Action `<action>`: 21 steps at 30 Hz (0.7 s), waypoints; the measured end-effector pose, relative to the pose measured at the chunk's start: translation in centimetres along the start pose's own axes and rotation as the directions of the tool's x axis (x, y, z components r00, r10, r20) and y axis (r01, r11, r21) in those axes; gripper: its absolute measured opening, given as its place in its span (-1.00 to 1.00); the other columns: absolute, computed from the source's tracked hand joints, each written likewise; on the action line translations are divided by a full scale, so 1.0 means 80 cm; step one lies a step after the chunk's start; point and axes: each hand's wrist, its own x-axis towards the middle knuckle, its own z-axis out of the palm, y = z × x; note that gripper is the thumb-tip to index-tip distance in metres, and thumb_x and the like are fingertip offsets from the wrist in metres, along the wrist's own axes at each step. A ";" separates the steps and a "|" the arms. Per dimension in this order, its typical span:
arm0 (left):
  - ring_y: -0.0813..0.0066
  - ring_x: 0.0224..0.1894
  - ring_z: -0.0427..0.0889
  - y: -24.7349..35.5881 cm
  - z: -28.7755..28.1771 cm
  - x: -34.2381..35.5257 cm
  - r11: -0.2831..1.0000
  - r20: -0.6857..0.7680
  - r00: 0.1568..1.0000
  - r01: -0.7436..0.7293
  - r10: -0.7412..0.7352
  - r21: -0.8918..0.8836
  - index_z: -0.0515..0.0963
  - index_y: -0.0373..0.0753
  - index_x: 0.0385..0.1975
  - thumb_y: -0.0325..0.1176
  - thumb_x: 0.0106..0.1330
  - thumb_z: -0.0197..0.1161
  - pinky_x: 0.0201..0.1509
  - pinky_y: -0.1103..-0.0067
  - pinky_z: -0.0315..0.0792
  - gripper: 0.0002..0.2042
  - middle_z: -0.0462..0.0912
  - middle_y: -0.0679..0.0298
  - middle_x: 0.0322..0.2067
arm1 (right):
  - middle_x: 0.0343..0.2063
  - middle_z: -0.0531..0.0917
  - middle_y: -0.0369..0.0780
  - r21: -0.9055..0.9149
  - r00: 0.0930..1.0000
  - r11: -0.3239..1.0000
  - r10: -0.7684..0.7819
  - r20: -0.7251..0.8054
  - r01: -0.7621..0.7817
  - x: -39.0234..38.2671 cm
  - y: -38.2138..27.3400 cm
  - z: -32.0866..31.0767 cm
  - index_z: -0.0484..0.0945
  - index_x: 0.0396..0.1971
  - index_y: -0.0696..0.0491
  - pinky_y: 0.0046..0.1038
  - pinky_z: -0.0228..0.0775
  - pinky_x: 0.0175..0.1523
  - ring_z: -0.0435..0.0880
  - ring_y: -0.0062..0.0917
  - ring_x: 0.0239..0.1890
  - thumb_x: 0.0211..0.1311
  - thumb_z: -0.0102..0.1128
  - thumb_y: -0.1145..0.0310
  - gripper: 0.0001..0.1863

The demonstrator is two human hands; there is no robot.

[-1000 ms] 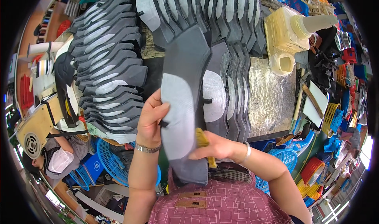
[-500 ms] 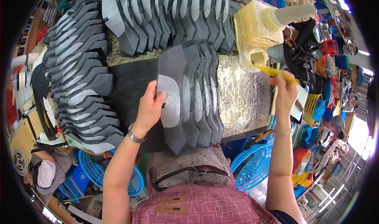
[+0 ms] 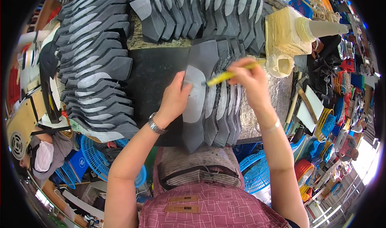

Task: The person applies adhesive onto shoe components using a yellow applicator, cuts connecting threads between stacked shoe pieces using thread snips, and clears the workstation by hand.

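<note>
My left hand point(image 3: 175, 96) grips the left edge of the top piece in a fanned row of dark grey cut pieces point(image 3: 197, 125), its thumb lying on the light grey oval patch. My right hand point(image 3: 250, 81) is closed round a yellow-handled brush point(image 3: 231, 74). The brush's dark tip is at the right edge of that top piece, beside the patch; blur hides whether it touches. The row lies on a black work surface point(image 3: 155, 73). Right of it stands a glue-crusted, cream-coloured container point(image 3: 287, 31) with a round open mouth point(image 3: 282, 64).
More fanned rows of similar pieces lie at the left point(image 3: 90, 81) and along the far side point(image 3: 225, 13). A shiny, glue-coated board point(image 3: 271, 95) lies under the container's mouth. Blue baskets point(image 3: 257, 169) stand below the table's near edge. Another person point(image 3: 50, 153) is at lower left.
My right hand has brought the brush left from the container's mouth to the top piece. My left hand keeps its hold on the edge. The whole view has shifted somewhat.
</note>
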 end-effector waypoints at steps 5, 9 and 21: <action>0.06 -0.26 0.58 0.001 -0.002 0.000 0.996 0.014 1.000 -0.027 0.026 0.086 0.31 -0.33 0.01 -0.35 0.25 0.07 -0.17 0.39 0.40 -0.65 0.58 -0.01 -0.33 | -0.64 0.50 -0.29 -0.288 0.883 0.942 -0.279 -0.379 0.174 0.044 0.014 0.019 0.47 -0.47 0.19 -0.60 0.27 -0.48 0.42 -0.69 -0.58 0.01 0.34 0.26 -0.69; 0.16 -0.23 0.59 0.007 -0.015 -0.010 0.996 0.022 0.998 -0.064 0.066 -0.068 0.30 -0.36 0.01 -0.33 0.25 0.10 -0.14 0.43 0.41 -0.63 0.59 0.01 -0.29 | -0.62 0.50 -0.33 -0.253 0.968 0.967 -0.076 -0.240 0.013 -0.046 0.024 0.028 0.46 -0.50 0.16 -0.67 0.24 -0.49 0.40 -0.74 -0.57 0.03 0.33 0.35 -0.76; 0.59 -0.28 0.56 -0.012 -0.004 0.003 0.985 0.133 0.991 0.021 0.002 -0.168 0.28 -0.35 0.00 -0.49 0.26 0.07 -0.20 0.64 0.42 -0.68 0.59 0.20 -0.29 | -0.62 0.54 -0.32 -0.294 0.975 0.951 0.031 -0.220 -0.096 -0.049 0.011 0.028 0.46 -0.46 0.15 -0.63 0.33 -0.53 0.48 -0.72 -0.61 0.02 0.34 0.33 -0.75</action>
